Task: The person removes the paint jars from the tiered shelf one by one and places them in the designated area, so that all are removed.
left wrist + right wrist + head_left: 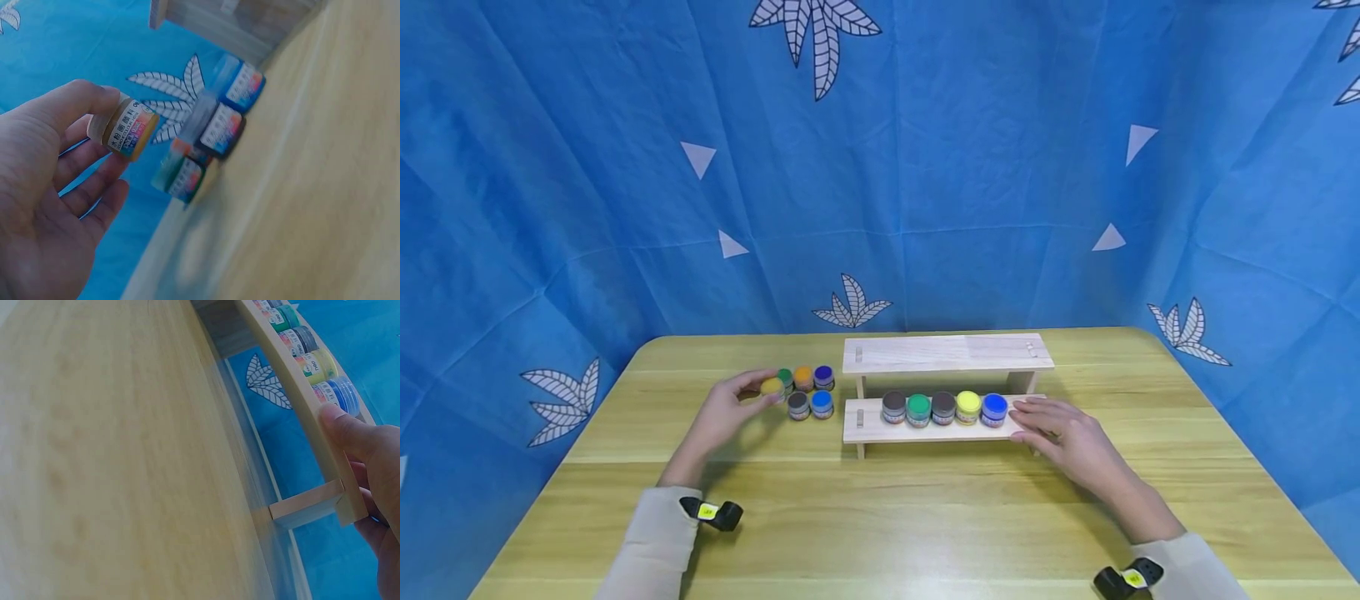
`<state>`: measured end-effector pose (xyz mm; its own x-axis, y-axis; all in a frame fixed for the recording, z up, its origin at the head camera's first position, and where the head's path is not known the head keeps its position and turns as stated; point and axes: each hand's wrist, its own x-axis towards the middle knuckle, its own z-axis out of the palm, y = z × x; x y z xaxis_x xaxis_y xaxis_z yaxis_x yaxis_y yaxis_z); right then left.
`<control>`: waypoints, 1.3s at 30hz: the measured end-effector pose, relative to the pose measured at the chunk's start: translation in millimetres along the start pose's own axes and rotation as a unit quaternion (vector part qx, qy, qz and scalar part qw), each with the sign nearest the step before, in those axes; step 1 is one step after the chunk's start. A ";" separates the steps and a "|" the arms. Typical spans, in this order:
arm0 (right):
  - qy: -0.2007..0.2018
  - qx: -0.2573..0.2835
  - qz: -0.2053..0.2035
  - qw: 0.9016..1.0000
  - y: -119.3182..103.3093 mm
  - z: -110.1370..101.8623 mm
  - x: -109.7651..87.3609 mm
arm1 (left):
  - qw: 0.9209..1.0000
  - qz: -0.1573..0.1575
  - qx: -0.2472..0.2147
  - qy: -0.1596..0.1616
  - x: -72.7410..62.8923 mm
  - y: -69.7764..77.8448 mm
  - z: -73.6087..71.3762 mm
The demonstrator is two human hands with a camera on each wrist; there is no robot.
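My left hand pinches a small ochre-yellow paint jar between thumb and fingers, above the table. Beside it stand several more jars: a green jar, an orange jar, a purple jar, a black jar and a blue jar. My right hand rests at the right end of the lower wooden shelf, its thumb by the front edge. On that shelf a row of jars runs from black to a yellow jar and a blue jar nearest the right fingers.
Behind and above the row is the upper wooden shelf, raised on supports. Both shelves stand on a wood-grain table. A blue cloth with leaf and triangle prints hangs behind the table.
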<state>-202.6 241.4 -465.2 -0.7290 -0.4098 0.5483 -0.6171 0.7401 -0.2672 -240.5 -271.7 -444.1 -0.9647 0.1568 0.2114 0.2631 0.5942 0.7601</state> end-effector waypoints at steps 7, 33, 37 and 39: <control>-0.004 0.002 0.003 1.000 -0.6 0.6 -0.8 | 1.000 -0.019 -0.005 -0.009 -2.4 -15.3 1.9; -0.003 -0.003 0.002 1.000 -2.0 -0.3 -0.5 | 0.999 -0.027 0.015 -0.034 -2.3 -35.1 13.9; -0.003 -0.002 0.002 1.000 -1.4 0.1 0.0 | 0.999 -0.027 0.015 -0.037 -2.2 -35.2 14.5; -0.001 -0.001 0.000 1.000 -0.8 0.4 0.3 | 0.999 -0.031 0.014 -0.037 -1.8 -34.3 14.5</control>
<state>-202.4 240.5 -465.2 -0.7299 -0.4101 0.5468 -0.6159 0.7416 -0.2660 -247.9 -280.9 -479.6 -0.9773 0.1762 0.1175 0.2034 0.6263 0.7525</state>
